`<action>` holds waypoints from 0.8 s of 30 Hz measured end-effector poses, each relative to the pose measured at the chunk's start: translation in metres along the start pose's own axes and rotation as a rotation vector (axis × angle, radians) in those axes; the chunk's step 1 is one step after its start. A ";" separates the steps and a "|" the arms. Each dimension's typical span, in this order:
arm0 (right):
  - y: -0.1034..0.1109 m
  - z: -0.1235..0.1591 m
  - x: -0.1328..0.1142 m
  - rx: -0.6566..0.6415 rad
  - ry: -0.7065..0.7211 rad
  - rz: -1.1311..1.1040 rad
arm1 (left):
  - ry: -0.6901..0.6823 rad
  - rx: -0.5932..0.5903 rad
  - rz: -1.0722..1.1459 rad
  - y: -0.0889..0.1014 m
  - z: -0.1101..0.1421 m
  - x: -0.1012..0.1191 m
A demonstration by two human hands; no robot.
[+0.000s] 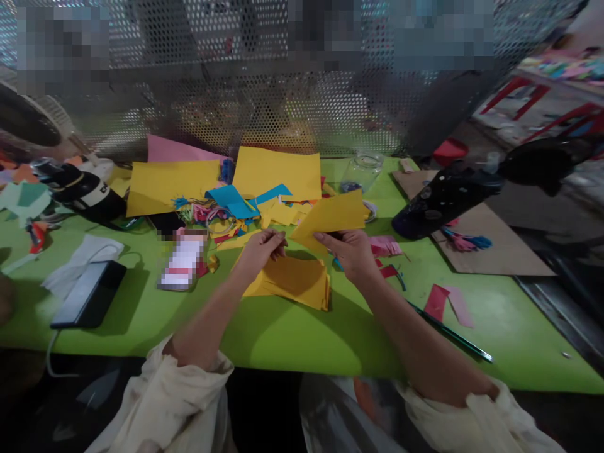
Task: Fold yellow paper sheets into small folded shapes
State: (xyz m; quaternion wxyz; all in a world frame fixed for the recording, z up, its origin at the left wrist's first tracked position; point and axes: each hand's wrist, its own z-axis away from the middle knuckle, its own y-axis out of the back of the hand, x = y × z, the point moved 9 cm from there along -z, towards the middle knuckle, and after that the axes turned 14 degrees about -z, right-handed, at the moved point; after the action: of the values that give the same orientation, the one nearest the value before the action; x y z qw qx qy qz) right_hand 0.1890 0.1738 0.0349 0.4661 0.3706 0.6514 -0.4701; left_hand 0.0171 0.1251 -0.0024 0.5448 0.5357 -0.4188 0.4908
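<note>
Right hand pinches yellow sheet by edge; left hand curls above stack, grip unclear; light pinch should avoid creases

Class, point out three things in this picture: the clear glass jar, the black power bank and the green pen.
Clear glass jar (pixel 362 168): head view, on its side wall.
Black power bank (pixel 90 294): head view, on its top face.
Green pen (pixel 453 333): head view, on its barrel.

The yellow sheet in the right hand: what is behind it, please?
Behind the yellow sheet, held in the right hand, a glass jar shows above its top edge and yellow scraps show past its left edge. What lies directly behind the sheet is covered.
</note>
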 end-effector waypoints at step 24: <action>-0.014 0.004 0.026 -0.160 -0.170 -0.081 | -0.020 0.049 0.172 -0.009 -0.003 -0.004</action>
State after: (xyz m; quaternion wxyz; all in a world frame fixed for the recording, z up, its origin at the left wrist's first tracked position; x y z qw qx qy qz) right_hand 0.1691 0.1672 0.0129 0.5285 0.2642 0.6595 -0.4647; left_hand 0.0252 0.1281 -0.0078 0.4831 0.5156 -0.4567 0.5406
